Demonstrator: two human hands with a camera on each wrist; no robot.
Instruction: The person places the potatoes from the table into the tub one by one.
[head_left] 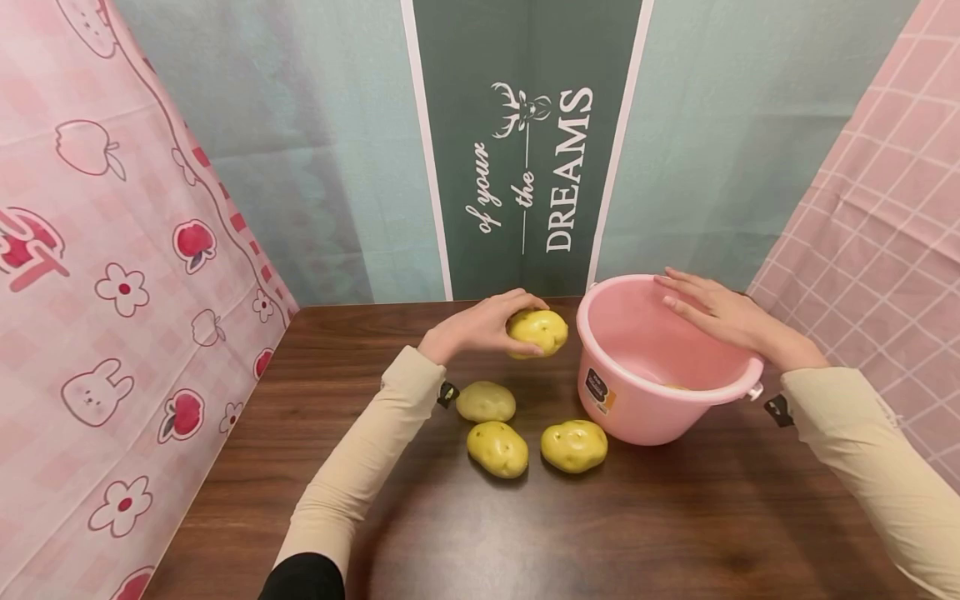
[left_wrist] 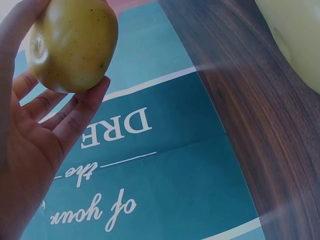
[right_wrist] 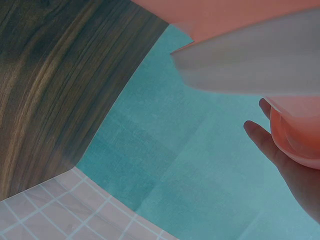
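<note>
The left hand curls thumb and fingers round a potato, held just left of the bucket. The right hand lies across the bucket's rim, its fingers mostly straight, so it seems to steady rather than clamp. Three more potatoes sit on the table, the rightmost close beside the bucket. The smooth, rounded potato could slip from a loose hold; uneven pressure on the rim might tip the bucket.
</note>
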